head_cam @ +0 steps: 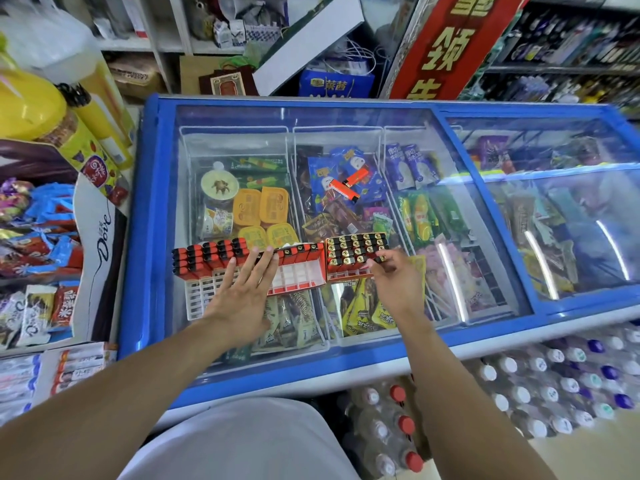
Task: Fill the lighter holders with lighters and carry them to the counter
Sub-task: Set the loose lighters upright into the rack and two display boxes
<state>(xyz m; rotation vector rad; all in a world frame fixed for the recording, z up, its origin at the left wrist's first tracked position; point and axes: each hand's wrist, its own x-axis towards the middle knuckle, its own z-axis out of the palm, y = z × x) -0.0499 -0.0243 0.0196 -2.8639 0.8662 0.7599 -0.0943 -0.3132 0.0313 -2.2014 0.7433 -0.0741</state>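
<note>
**Three holders on the freezer lid, one nearly full, two loose lighters waiting**

The three lighter holders sit side by side at centre frame on the glass lid of the blue chest freezer (149, 237), which serves here as a flat work surface. The left holder (204, 271) carries upright lighters only in its far rows; its near white slots stand bare. The middle holder (298, 268) has a single far row filled and the rest open. The right holder (356, 258) looks almost full, its metal tops packed in a tight grid; exact lighter counts are too dense to read.

The left hand (242, 289) lies flat with fingers spread, fingertips touching the lighters where the left and middle holders meet, apparently steadying the row. The right hand (391, 275) pinches a lighter (379, 259) at the near right corner of the right holder, probably seating it in one of the last slots.

Two loose orange lighters (349, 185) lie on the glass further up, centre frame, likely next in line.
</note>
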